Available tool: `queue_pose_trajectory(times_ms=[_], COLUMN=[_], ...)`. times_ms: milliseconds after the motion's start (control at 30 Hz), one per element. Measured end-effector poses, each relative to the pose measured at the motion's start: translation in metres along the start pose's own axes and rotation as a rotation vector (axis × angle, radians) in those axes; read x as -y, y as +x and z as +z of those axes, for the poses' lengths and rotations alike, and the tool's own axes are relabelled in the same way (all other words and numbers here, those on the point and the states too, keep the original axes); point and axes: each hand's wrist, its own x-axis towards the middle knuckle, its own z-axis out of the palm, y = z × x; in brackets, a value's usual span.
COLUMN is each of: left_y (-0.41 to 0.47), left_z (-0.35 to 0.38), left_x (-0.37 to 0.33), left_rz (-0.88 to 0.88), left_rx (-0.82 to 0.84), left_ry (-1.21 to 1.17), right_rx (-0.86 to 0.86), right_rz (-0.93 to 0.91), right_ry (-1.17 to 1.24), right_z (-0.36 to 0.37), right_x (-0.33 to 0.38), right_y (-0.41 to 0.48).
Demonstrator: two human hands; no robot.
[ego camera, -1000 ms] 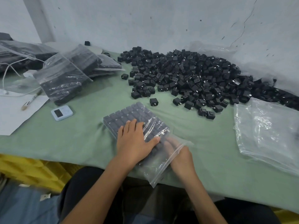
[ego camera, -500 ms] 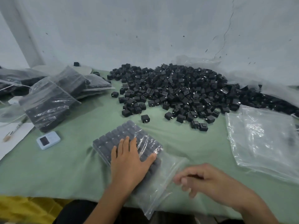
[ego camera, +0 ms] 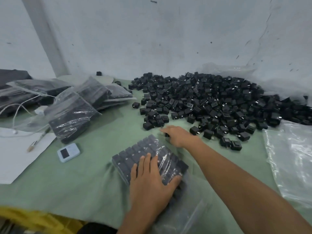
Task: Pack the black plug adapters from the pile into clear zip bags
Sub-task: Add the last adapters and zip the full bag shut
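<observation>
Right hand (ego camera: 179,138) went forward from mouth of clear plastic zip bag (ego camera: 162,154) to loose black cube plug adapter (ego camera: 166,135) just beyond it, at pile (ego camera: 211,102) near edge; I couldn't tell whether fingers clamped it. Left hand (ego camera: 152,183) pressed bag, fingers straight.

The green-clothed worktop (ego camera: 84,183) carries a big pile (ego camera: 211,102) of black adapters (ego camera: 243,136) at the far right and a heap of filled bags (ego camera: 70,115) at the far left. A part-filled bag (ego camera: 152,149) lies near the front edge, with empty bags (ego camera: 290,157) at the right. At the left are a paper sheet (ego camera: 15,156) with a pen (ego camera: 38,139) partly on it, a small white device (ego camera: 68,152) and a white cable (ego camera: 16,114).
</observation>
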Motion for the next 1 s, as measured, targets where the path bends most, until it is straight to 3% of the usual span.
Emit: queue_pose_trajectory(times_ms=[100, 200, 333, 467, 667, 833, 933, 1000], left_y=[0.001, 0.001, 0.002, 0.003, 0.003, 0.004, 0.004, 0.005], left_z=[0.000, -0.001, 0.001, 0.002, -0.001, -0.001, 0.001, 0.003], left_x=[0.000, 0.001, 0.002, 0.002, 0.001, 0.001, 0.002, 0.003], left_rz=[0.006, 0.011, 0.012, 0.012, 0.018, 0.023, 0.027, 0.025], left_rx=[0.007, 0.015, 0.029, 0.036, 0.040, 0.052, 0.048, 0.044], left_ry=[0.001, 0.001, 0.004, 0.012, 0.031, 0.046, 0.043, 0.040], right_rx=[-0.004, -0.093, -0.375, -0.459, -0.157, -0.218, -0.338, -0.438], right_rz=[0.034, 0.106, 0.165, 0.224, 0.340, 0.306, 0.362, 0.425], right_ry=[0.088, 0.440, 1.015, 1.188, 1.217, 1.207, 1.169, 1.016], right_z=[-0.003, -0.019, -0.032, -0.019, 0.035, 0.038, 0.042, 0.049], right_x=[-0.007, -0.013, -0.018, -0.011, 0.024, 0.059, 0.070, 0.073], right_y=[-0.004, -0.040, -0.140, -0.262, -0.338, -0.296, -0.268, -0.256])
